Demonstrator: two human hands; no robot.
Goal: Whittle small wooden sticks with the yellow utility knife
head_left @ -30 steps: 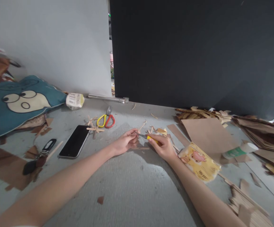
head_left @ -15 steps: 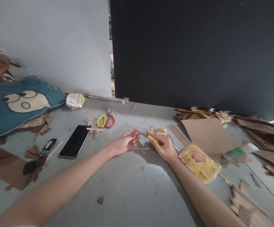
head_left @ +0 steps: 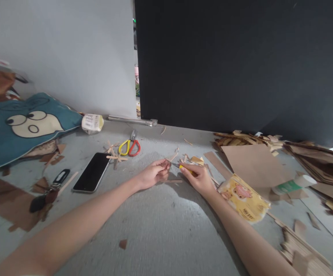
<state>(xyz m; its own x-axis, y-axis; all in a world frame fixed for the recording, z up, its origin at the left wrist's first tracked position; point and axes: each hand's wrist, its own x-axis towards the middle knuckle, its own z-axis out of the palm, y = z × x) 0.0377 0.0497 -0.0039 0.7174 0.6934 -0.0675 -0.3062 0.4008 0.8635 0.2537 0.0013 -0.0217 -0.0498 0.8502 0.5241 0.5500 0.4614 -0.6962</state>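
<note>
My left hand [head_left: 154, 173] rests on the grey floor with its fingers pinched on a thin wooden stick [head_left: 173, 155] that points up and away. Just to its right, my right hand [head_left: 198, 178] is closed on a small yellow-handled cutter [head_left: 183, 167], whose metal blade reaches left to the stick beside my left fingertips. Another flat stick [head_left: 173, 181] lies on the floor between the two hands. A few cut stick pieces [head_left: 193, 159] lie just beyond my right hand.
A black phone [head_left: 92, 172] lies left, with yellow-and-red scissors [head_left: 129, 147] and crossed sticks [head_left: 114, 153] behind it. Keys [head_left: 47, 191], brown card scraps and a blue cushion [head_left: 19, 128] sit far left. A yellow packet [head_left: 244, 197], cardboard sheets [head_left: 254, 165] and a glue bottle [head_left: 294, 184] crowd the right.
My hands have hardly moved; the cutter blade has edged a little closer to my left fingertips. The view has shifted slightly.
</note>
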